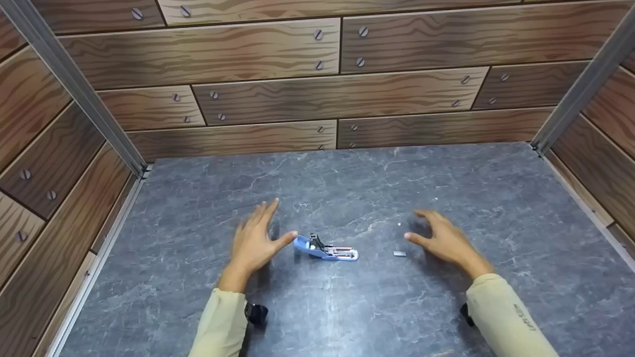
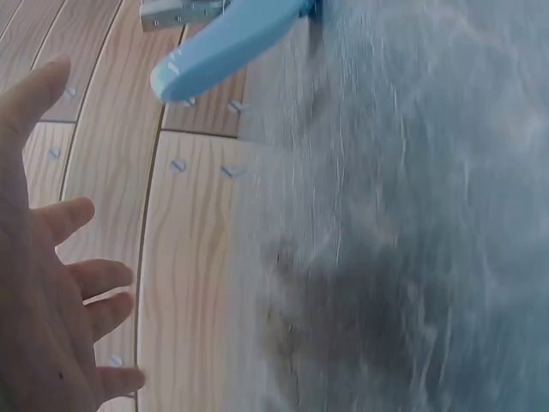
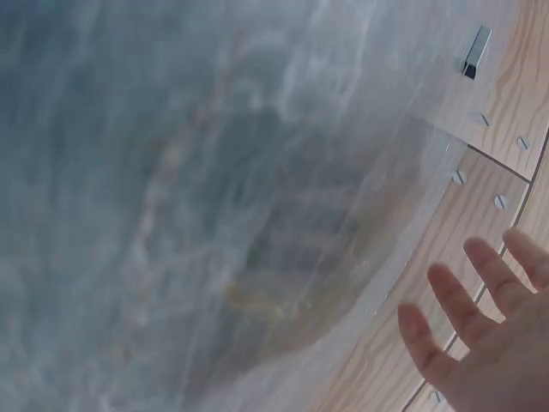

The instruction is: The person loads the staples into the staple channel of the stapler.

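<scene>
Pale sleeves [image 1: 218, 320] lead to your left hand [image 1: 255, 245], beside an opened blue stapler [image 1: 328, 252], and your right hand [image 1: 449, 242], near a metal strip [image 1: 399, 254]. Both are spread, holding nothing.

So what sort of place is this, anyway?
Probably a purpose-built work booth: wood-patterned panels stand around three sides of a grey, marble-patterned tabletop, with metal posts at the two back corners.

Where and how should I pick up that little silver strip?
Probably pinch the silver strip by its long sides, coming from above and the right with the right hand: it's a small, narrow bar lying on the tabletop, nearer that hand.
</scene>
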Tool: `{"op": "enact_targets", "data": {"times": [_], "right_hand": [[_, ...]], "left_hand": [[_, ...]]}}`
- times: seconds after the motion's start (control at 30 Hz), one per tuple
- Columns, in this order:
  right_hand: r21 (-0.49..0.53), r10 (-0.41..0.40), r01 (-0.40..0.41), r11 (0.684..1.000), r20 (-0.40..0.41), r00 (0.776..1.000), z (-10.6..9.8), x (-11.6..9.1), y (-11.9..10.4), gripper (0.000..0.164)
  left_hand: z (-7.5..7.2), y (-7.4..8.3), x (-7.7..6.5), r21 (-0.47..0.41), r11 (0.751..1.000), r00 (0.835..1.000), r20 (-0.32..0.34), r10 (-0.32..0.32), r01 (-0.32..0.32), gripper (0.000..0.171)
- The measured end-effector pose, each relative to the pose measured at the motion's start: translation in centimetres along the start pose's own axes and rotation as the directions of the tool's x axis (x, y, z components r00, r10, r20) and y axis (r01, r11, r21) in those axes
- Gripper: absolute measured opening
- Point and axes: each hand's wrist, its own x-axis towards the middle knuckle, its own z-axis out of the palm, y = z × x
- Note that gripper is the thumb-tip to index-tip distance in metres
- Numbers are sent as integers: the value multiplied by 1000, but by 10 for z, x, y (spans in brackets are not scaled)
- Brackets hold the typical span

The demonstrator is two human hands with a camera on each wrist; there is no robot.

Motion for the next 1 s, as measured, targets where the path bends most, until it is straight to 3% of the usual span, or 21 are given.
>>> {"op": "enact_targets", "data": {"times": [0.07,0.17,0.33,0.53,0.83,1.0], "right_hand": [[93,-3,0,996,32,999,3,0,0,67],[194,-25,8,981,85,996,7,0,0,57],[229,-49,17,973,132,990,14,2,0,45],[187,-71,41,981,156,985,17,1,-4,33],[43,-79,72,996,182,980,21,3,-9,22],[18,-96,95,995,179,979,23,3,-10,16]], "left_hand": [[3,1,1,-110,994,1000,13,-8,10,82],[8,1,3,-278,960,998,61,-17,34,77],[17,1,5,-421,906,991,132,8,48,74],[23,3,5,-500,864,983,181,35,62,68],[26,3,2,-536,840,973,224,48,82,56],[27,2,1,-558,825,968,243,64,86,49]]}}
